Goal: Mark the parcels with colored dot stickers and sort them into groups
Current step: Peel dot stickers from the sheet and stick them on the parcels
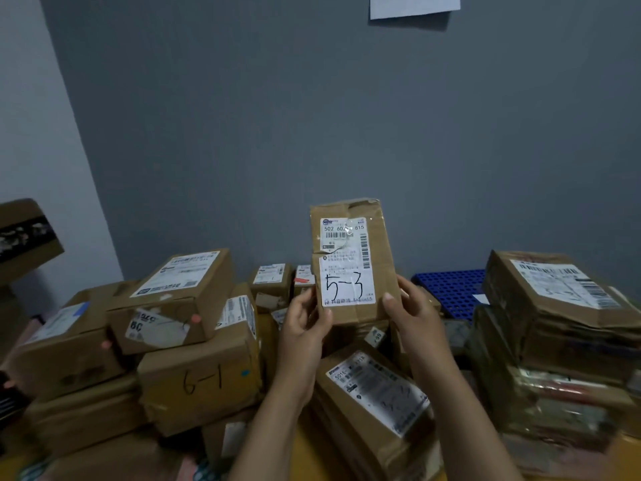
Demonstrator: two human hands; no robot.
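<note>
Parcel (385, 262) marked 5-3, held upright over the piles (201, 380) with its long axis running 12 to 6 o'clock and label (347, 272) facing the camera; left hand (305, 324) pinches its lower end at 8 o'clock, right hand (412, 314) at 4 o'clock, the bulk standing above both grips

We read this as a parcel sorting room, perhaps a courier depot's back room. Brown cardboard parcels (180, 300) lie in piles left, centre and right. Most carry printed shipping labels (562, 282) with barcodes. Some bear hand-written codes: "6-1" on one box (203, 381), which also has a blue dot (245, 373), and "5-3" on the 5-3 parcel (350, 262). A blue plastic grid (451, 289) sits behind. The grey wall (242, 133) is plain, with one white sheet (414, 5) high up.
</note>
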